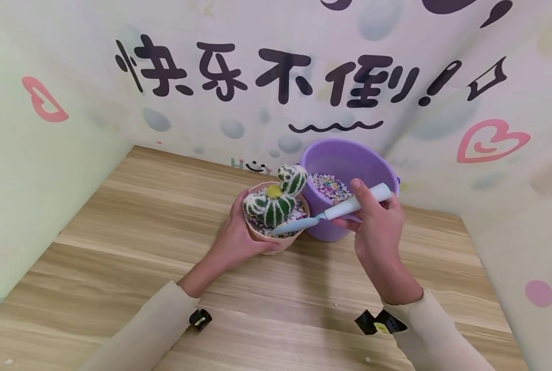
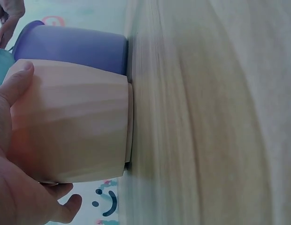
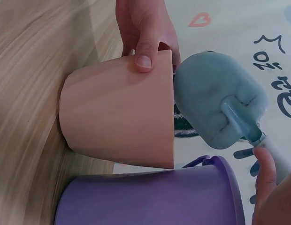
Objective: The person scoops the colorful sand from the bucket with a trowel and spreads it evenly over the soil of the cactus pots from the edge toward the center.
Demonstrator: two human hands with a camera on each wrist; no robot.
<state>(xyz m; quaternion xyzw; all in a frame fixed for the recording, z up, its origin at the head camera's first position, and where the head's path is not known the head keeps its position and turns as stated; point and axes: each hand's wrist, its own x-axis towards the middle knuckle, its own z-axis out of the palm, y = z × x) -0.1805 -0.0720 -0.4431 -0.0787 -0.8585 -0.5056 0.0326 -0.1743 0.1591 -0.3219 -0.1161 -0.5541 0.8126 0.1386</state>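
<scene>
Left hand: your left hand (image 1: 239, 234) wrapped the near side of the pink pot (image 1: 278, 242), thumb up at the rim, fingers curled round the wall; the grip was holding the pot steady on the desk (image 1: 118, 247).
Right hand: your right hand (image 1: 378, 226) held the scoop (image 1: 336, 211) by its pale handle, fingers and thumb closed round it; the grip was tight on the handle.
Scoop blade: the light blue blade reached leftward over the pot's rim, just above the pebbles at the front of the pot; the right wrist view showed its rounded back (image 3: 216, 101) right beside the rim.
Pink pot: it stood upright on the desk, touching or almost touching the purple bucket (image 1: 345, 159) behind it; you cannot tell which from these views.
Cactus: a green cactus (image 1: 276, 198) with white ribs and a yellow spot on top sat in the pot, a smaller lobe leaning up to the right.
Pebbles: coloured pebbles (image 1: 331, 185) filled the bucket's bottom, and the same kind lay around the cactus in the pot.
Backdrop: a pastel wall (image 1: 276, 77) with dark lettering and pink hearts closed in the desk on three sides.
</scene>
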